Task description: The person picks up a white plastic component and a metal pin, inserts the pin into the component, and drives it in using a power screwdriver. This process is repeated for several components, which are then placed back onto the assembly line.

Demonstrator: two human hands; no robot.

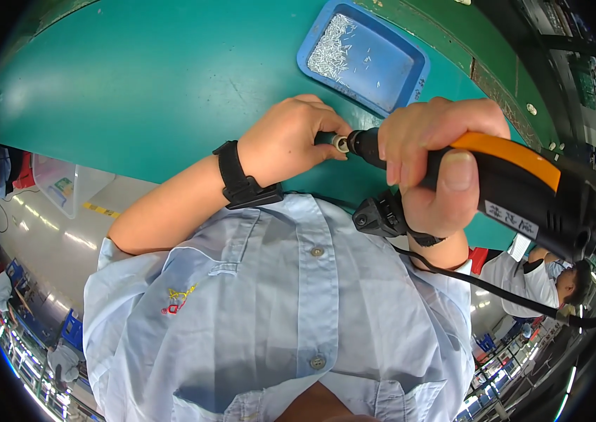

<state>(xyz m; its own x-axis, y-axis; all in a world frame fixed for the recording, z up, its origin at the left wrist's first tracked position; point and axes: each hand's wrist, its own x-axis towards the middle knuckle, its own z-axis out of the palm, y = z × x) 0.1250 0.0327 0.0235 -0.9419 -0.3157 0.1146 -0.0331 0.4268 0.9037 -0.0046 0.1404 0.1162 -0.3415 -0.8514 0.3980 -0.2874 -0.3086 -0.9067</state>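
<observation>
The left hand [296,133] pinches a small ringed piece [341,143] between thumb and fingertips, right at the nose of a black-and-orange power tool [512,169]. The right hand [442,158] wraps round the tool's body, fingers curled, thumb along its near side. Both are above the green table [171,84], near a blue tray [386,74] of silvery pins [329,53]. The tool carries a white label [511,219] with dark handwritten characters; the tray's right end bears dark marks, too small to read.

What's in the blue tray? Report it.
Small silvery pieces, heaped at its left end, with a few strays. The bottom of the tray under the heap can't be seen.
</observation>
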